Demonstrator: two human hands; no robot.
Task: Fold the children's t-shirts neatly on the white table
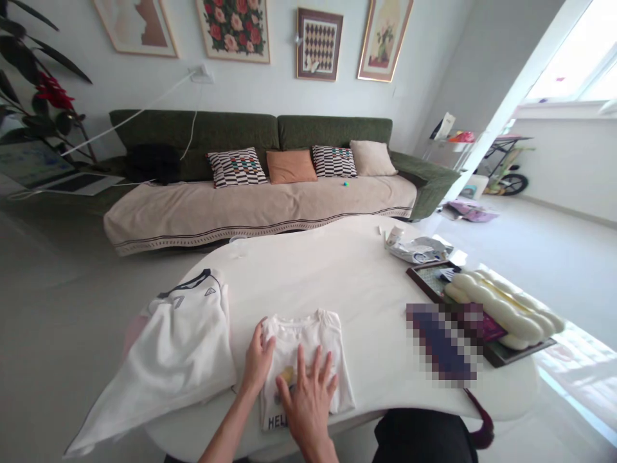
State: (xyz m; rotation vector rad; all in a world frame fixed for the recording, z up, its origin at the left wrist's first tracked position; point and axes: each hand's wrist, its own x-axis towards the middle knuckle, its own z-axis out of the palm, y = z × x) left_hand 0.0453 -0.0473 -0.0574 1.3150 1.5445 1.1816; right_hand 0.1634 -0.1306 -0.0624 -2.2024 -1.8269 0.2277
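Observation:
A folded white T-shirt (332,354) lies on the white table near its front edge, with a yellowish print and dark letters starting "HELL" partly covered by my right hand. My left hand (258,360) grips the shirt's left edge near the collar, fingers curled and thumb on top. My right hand (308,399) lies flat on the shirt's front, its fingers spread. To the left, a larger white top (187,341) with a dark-trimmed neckline is loosely laid out, its lower corner hanging over the table edge.
On the white table (308,263), a dark tray (429,286) holds a puffy cream cushion-like item (501,302). A blurred-out dark object (441,344) lies beside it, and a crumpled silvery bag (421,249) behind. A green sofa (332,132) and a laptop (72,177) stand beyond.

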